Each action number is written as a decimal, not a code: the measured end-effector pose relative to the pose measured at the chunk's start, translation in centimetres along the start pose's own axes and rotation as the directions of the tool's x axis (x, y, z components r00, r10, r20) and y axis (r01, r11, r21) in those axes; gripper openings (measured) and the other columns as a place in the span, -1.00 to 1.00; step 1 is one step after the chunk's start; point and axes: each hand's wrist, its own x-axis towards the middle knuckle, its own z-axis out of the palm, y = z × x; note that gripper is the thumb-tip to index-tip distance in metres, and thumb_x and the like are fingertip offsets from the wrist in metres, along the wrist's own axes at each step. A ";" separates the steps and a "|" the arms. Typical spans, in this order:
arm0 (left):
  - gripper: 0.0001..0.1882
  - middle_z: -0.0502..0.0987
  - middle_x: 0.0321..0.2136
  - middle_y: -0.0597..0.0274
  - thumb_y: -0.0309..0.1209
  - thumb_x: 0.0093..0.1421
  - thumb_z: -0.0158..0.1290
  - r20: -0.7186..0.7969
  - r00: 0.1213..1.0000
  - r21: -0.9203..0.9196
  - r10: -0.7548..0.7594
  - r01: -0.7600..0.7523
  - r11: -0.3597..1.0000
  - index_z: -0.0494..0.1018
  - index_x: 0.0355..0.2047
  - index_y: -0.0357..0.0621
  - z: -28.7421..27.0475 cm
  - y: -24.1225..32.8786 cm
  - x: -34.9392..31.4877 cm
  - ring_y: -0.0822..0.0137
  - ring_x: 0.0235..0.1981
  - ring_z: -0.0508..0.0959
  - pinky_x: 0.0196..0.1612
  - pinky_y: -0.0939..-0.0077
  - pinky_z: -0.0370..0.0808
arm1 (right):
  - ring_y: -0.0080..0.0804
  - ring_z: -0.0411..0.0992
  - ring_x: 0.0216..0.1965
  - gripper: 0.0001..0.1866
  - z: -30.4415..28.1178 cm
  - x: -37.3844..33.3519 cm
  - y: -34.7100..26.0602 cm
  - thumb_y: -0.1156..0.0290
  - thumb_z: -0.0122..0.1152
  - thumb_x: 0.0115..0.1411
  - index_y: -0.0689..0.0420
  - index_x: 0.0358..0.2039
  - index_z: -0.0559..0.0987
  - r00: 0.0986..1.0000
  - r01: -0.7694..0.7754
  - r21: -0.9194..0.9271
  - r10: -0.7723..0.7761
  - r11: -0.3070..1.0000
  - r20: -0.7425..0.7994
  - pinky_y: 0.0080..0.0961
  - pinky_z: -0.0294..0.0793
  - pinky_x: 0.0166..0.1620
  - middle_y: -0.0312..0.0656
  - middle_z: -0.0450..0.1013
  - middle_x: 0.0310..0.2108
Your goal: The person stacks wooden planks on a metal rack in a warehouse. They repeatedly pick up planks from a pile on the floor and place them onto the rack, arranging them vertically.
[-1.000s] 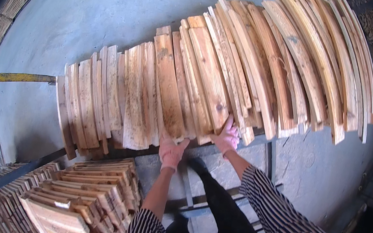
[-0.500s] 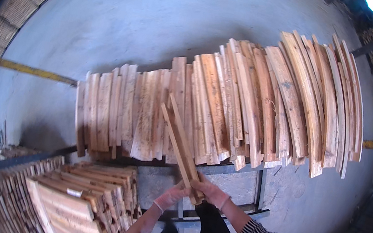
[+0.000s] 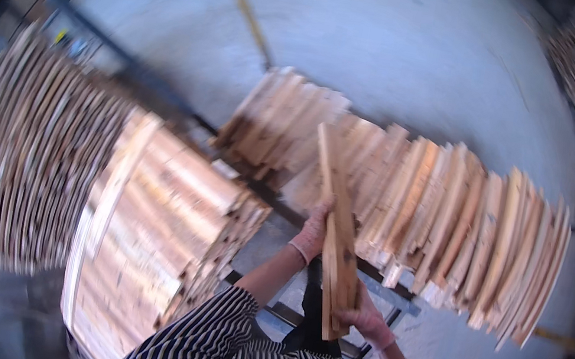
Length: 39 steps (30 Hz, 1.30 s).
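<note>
Left grip (image 3: 312,233), right grip (image 3: 367,320) around boards (image 3: 341,263)

No words, numbers or signs could be read, not even on the held boards (image 3: 340,263). A small pale patch (image 3: 225,168) sat at the far edge of the wood stack (image 3: 154,211) on the left, but it was too blurry to show any writing. A tiny yellow spot (image 3: 60,36), far off to the left, was too fuzzy to read.
</note>
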 end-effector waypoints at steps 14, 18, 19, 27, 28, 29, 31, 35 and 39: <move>-0.33 0.55 -0.09 0.29 -0.23 0.28 0.27 -0.169 0.552 0.499 0.817 -0.667 0.554 0.33 0.28 -0.31 -5.8 16.6 -40.5 0.49 -0.13 0.52 -0.11 0.59 0.53 | -0.30 0.23 0.34 -0.09 30.3 8.9 -5.9 0.26 0.39 0.25 0.20 0.47 0.10 0.935 0.201 -0.194 -0.129 0.960 0.331 -0.42 0.22 0.35 -0.11 0.26 0.34; 0.02 0.56 0.03 -0.07 0.20 0.08 0.29 -0.189 0.397 0.847 0.898 -0.398 0.353 0.29 0.32 -0.33 -15.9 15.1 -55.0 0.15 0.02 0.59 0.03 0.42 0.58 | -0.14 0.18 0.41 0.11 31.0 13.8 -4.4 0.32 0.61 -0.08 0.21 0.43 0.16 0.812 0.567 -0.668 -0.192 0.482 0.551 -0.34 0.15 0.42 0.06 0.21 0.40; 0.18 0.54 0.08 -0.20 0.38 -0.03 0.28 -0.221 0.372 0.932 0.902 -0.190 0.307 0.28 0.32 -0.35 -16.1 14.3 -59.2 0.03 0.10 0.58 0.10 0.34 0.57 | -0.09 0.20 0.40 0.17 31.8 13.8 -4.9 0.32 0.66 -0.18 0.22 0.42 0.18 0.866 0.493 -0.783 -0.127 0.380 0.483 -0.29 0.16 0.43 0.07 0.24 0.38; 0.11 0.51 0.09 -0.09 0.27 -0.22 0.43 -0.517 0.471 0.737 0.715 0.670 0.091 0.39 0.27 -0.07 -26.1 4.6 -73.7 -0.06 0.12 0.52 0.20 0.17 0.48 | -0.12 0.29 0.27 0.00 38.5 16.9 -8.3 0.14 0.59 -0.25 -0.10 0.29 0.39 0.681 0.684 -0.570 0.118 -0.456 0.723 -0.16 0.16 0.39 -0.16 0.40 0.17; 0.10 0.51 0.09 -0.09 0.25 -0.23 0.44 -0.552 0.452 0.717 0.701 0.686 0.121 0.39 0.27 -0.05 -27.0 4.3 -73.8 -0.07 0.13 0.52 0.20 0.16 0.48 | -0.15 0.27 0.29 0.00 39.0 17.6 -7.5 0.15 0.58 -0.22 -0.12 0.31 0.38 0.658 0.696 -0.530 0.136 -0.485 0.740 -0.14 0.16 0.39 -0.18 0.38 0.19; 0.09 0.50 0.09 -0.09 0.24 -0.24 0.44 -0.581 0.437 0.700 0.687 0.699 0.148 0.39 0.27 -0.03 -28.0 3.9 -73.7 -0.08 0.13 0.51 0.20 0.15 0.47 | -0.17 0.26 0.30 -0.01 39.2 18.0 -6.7 0.15 0.58 -0.20 -0.15 0.32 0.36 0.639 0.703 -0.490 0.154 -0.515 0.754 -0.13 0.15 0.39 -0.20 0.37 0.21; 0.07 0.49 0.08 -0.05 0.13 -0.25 0.46 -0.529 0.404 0.695 0.746 0.711 0.108 0.38 0.28 0.00 -28.9 3.3 -73.2 -0.07 0.15 0.46 0.23 0.13 0.43 | -0.17 0.25 0.32 -0.01 41.2 18.1 -4.0 0.16 0.57 -0.16 -0.20 0.34 0.35 0.684 0.658 -0.452 0.227 -0.603 0.694 -0.09 0.13 0.40 -0.18 0.35 0.23; 0.08 0.47 0.10 -0.06 0.09 -0.24 0.48 -0.481 0.390 0.710 0.785 0.698 0.089 0.35 0.29 -0.03 -29.2 3.6 -72.1 -0.07 0.17 0.43 0.25 0.13 0.40 | -0.11 0.24 0.31 -0.03 42.0 18.5 -2.0 0.22 0.55 -0.14 -0.27 0.36 0.34 0.744 0.624 -0.506 0.255 -0.595 0.618 -0.03 0.15 0.37 -0.14 0.33 0.22; 0.10 0.50 0.03 -0.05 0.13 -0.33 0.50 -0.342 0.403 0.718 0.849 0.695 -0.041 0.40 0.24 -0.03 -31.6 2.7 -72.3 -0.07 0.07 0.49 0.15 0.12 0.49 | -0.07 0.25 0.29 -0.03 41.5 18.9 -1.3 0.28 0.57 -0.14 -0.24 0.36 0.37 0.733 0.648 -0.564 0.216 -0.512 0.646 -0.02 0.19 0.34 -0.11 0.34 0.20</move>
